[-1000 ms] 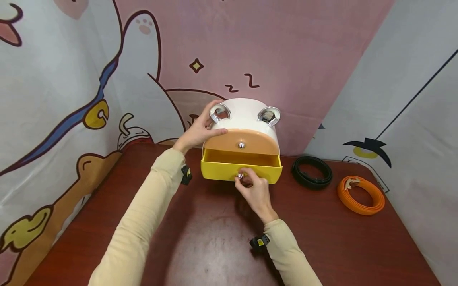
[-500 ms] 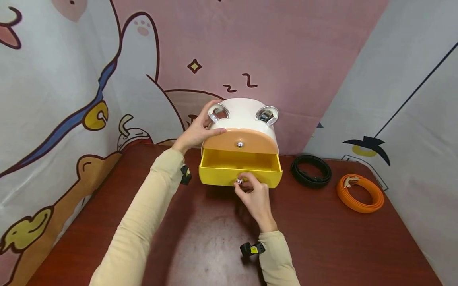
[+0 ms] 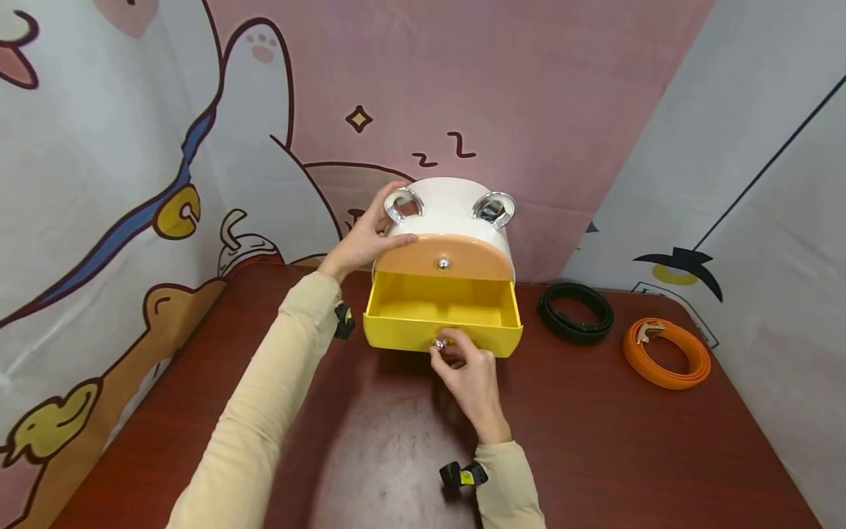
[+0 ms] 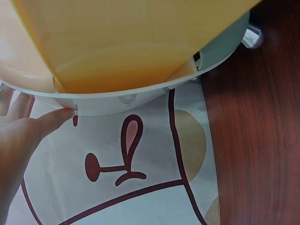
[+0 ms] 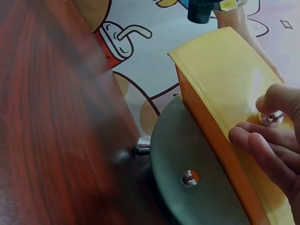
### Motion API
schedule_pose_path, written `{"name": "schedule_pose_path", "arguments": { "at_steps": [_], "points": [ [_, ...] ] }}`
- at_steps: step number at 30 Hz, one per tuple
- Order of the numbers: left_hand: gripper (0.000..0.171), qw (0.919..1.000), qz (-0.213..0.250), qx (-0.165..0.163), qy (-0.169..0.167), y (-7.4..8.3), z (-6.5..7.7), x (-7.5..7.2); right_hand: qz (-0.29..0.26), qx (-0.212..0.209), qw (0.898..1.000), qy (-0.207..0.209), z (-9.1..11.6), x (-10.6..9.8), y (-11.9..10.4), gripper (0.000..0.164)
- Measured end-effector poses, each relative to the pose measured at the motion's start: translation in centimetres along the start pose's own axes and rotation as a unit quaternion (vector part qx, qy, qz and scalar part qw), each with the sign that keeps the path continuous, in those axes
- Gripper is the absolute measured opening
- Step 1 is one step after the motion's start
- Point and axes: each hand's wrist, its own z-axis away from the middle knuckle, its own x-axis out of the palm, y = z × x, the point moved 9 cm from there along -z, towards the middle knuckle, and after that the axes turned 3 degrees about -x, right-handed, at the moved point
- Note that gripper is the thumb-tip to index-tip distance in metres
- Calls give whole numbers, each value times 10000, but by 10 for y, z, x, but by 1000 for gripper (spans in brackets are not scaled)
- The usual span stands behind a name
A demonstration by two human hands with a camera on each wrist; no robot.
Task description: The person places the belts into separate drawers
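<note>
A white rounded drawer box [image 3: 452, 209] with two silver ring-shaped ears stands at the back of the table. Its orange upper drawer [image 3: 413, 258] is closed, while the yellow lower drawer [image 3: 399, 334] sticks out towards me with its bare inside showing. My left hand [image 3: 362, 246] holds the box by its left side, thumb on the front edge and the other fingers behind the ear. With thumb and fingertips, my right hand [image 3: 472, 378] pinches the silver knob [image 5: 272, 119] of the yellow drawer. In the right wrist view, the remaining fingers lie below the knob.
To the right of the box lie a coiled black belt [image 3: 547, 316] and a coiled orange belt [image 3: 634, 360] with a metal buckle. The reddish-brown table [image 3: 581, 448] meets a cartoon-printed cloth [image 3: 529, 110] behind the box and along both sides.
The yellow drawer has slid further out towards me, with my right hand drawing back on its knob. My left hand keeps its place on the box.
</note>
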Motion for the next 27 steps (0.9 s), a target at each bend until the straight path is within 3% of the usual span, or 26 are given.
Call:
{"name": "schedule_pose_path", "arguments": {
  "at_steps": [27],
  "points": [
    [86,9998,-158,6,-70,1,0,-1,153,-420,9990,97,21,-2,-18,31]
  ]
}}
